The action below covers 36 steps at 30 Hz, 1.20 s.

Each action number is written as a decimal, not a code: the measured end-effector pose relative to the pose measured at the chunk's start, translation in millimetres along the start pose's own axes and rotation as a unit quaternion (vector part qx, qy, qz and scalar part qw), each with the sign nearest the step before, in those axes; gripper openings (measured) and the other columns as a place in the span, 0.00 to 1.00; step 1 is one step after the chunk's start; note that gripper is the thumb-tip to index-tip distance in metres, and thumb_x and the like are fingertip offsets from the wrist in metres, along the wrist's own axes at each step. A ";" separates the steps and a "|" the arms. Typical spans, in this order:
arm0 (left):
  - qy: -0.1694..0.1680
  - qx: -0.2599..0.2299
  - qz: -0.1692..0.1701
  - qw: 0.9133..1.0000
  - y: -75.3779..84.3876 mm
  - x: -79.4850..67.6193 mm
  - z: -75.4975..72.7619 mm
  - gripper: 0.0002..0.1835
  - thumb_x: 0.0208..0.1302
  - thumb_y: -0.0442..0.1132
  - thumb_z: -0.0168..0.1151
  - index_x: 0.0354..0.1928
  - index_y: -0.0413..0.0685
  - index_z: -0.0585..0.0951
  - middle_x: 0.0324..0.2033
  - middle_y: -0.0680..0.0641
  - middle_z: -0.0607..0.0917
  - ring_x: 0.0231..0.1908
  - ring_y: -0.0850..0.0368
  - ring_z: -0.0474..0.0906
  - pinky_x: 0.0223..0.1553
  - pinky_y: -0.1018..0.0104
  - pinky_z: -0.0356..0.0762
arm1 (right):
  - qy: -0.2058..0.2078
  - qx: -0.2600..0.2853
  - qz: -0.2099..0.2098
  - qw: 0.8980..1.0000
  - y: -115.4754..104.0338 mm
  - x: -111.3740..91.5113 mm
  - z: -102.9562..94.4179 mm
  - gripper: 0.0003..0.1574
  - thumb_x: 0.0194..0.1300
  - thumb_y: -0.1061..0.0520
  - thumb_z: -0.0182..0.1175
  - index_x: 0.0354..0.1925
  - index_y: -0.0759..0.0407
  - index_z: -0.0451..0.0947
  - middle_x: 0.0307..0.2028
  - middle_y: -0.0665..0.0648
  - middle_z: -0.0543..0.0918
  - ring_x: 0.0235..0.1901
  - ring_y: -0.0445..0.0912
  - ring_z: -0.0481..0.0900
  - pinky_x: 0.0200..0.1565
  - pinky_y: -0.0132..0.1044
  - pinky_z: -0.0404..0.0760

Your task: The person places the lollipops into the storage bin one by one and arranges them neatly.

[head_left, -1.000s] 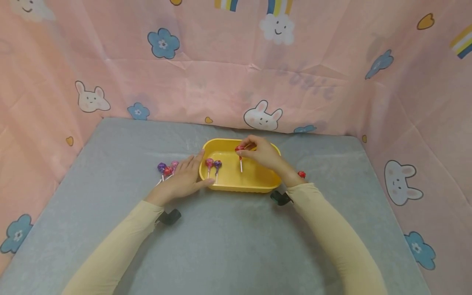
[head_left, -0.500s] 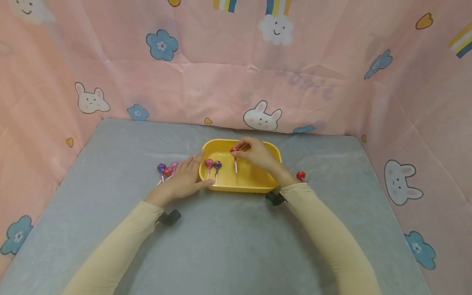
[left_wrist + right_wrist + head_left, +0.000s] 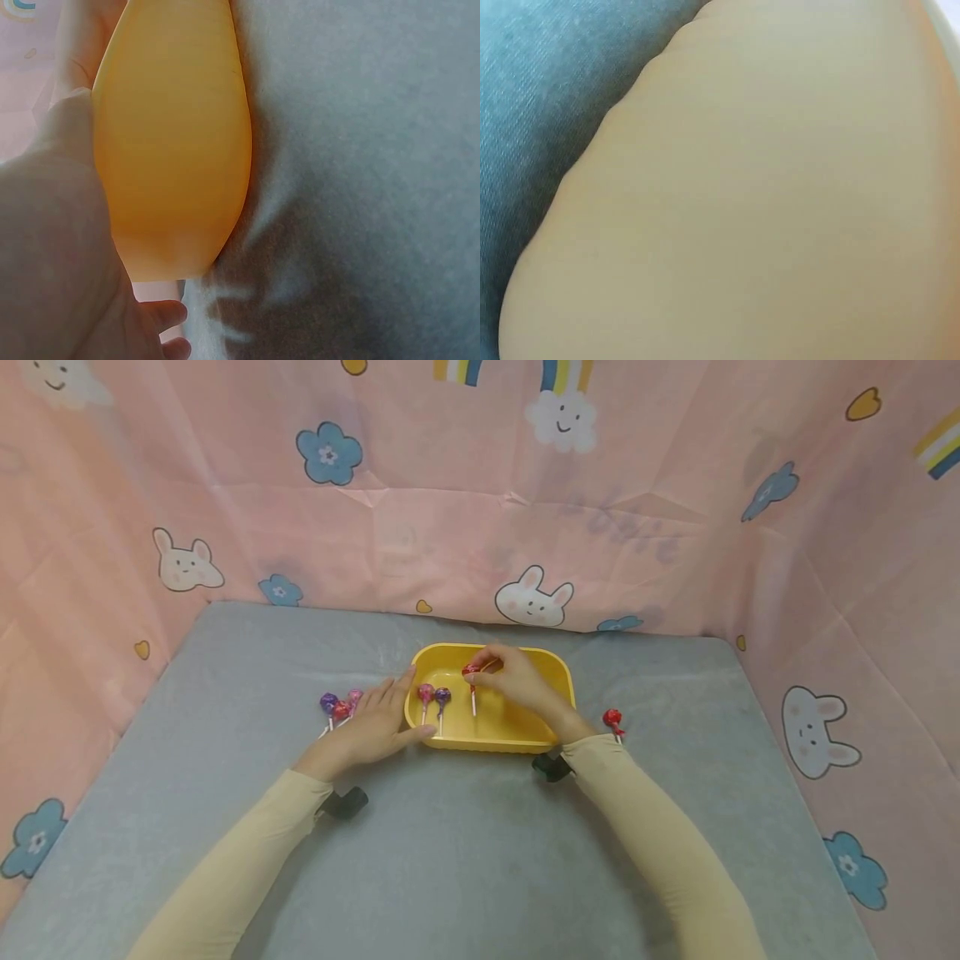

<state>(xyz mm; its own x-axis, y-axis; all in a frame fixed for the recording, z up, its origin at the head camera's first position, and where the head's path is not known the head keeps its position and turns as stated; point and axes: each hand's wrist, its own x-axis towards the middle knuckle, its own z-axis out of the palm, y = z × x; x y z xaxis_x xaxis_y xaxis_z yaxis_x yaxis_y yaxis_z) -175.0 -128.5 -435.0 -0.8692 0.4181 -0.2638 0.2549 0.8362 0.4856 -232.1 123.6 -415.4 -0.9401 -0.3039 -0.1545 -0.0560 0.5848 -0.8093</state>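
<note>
Over the floor of a shallow, round-cornered yellow tray that looks like plastic (image 3: 495, 745), left of its middle, a round-headed, red-wrapped lollipop (image 3: 471, 670) is pinched at its head by the person's right hand (image 3: 516, 677), which reaches in from the right. Its thin white stick (image 3: 474, 703) points back toward the near wall, so its long axis runs across the tray's short side. That line is almost parallel to a glossy pink-wrapped lollipop (image 3: 426, 693) and a dark purple-wrapped one (image 3: 442, 695) lying side by side at the left end. The gap that seems to matter most is the one between the held stick and the purple neighbour: near, but apart. Whether the held sweet touches the tray floor, I cannot tell.

The left hand (image 3: 371, 722) lies with fingers extended along the tray's left end, pressing its wall and gripping nothing; the two resting sweets lie between it and the held one. Well apart, beyond the right forearm, another red-wrapped lollipop (image 3: 612, 717) rests on the grey, cloth-covered counter (image 3: 450, 868).
</note>
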 end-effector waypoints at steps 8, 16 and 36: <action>0.002 -0.001 0.000 1.000 0.5 -0.2 -0.1 0.58 0.63 0.73 0.49 0.78 0.53 0.30 0.79 0.39 0.44 0.78 0.36 0.39 0.77 0.36 0.35 | -0.003 0.001 0.027 1.000 1.7 2.5 4.4 0.16 0.64 0.47 0.67 0.46 0.53 0.79 0.45 0.54 0.82 0.45 0.50 0.75 0.45 0.35 0.77; 0.003 -0.001 0.005 1.000 0.1 -1.1 -0.6 0.59 0.63 0.74 0.49 0.79 0.53 0.30 0.79 0.39 0.44 0.78 0.36 0.39 0.77 0.36 0.35 | -0.002 0.002 0.032 0.999 3.8 3.6 8.8 0.17 0.64 0.46 0.67 0.47 0.54 0.80 0.45 0.54 0.82 0.44 0.49 0.75 0.42 0.34 0.77; 0.006 0.004 0.013 1.000 -1.3 -0.5 0.3 0.57 0.65 0.73 0.48 0.78 0.51 0.30 0.80 0.40 0.43 0.79 0.36 0.39 0.77 0.37 0.36 | -0.005 -0.004 0.006 1.000 11.1 6.2 22.6 0.16 0.65 0.50 0.66 0.46 0.57 0.79 0.46 0.56 0.83 0.42 0.48 0.76 0.43 0.32 0.75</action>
<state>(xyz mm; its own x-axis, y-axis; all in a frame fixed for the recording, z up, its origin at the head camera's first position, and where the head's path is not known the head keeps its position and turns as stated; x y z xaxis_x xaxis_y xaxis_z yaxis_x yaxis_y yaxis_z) -174.8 -129.7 -435.8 -0.8675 0.4356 -0.2402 0.2808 0.8275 0.4862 -231.0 111.2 -438.2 -0.9371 -0.3045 -0.1706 -0.0470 0.5945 -0.8027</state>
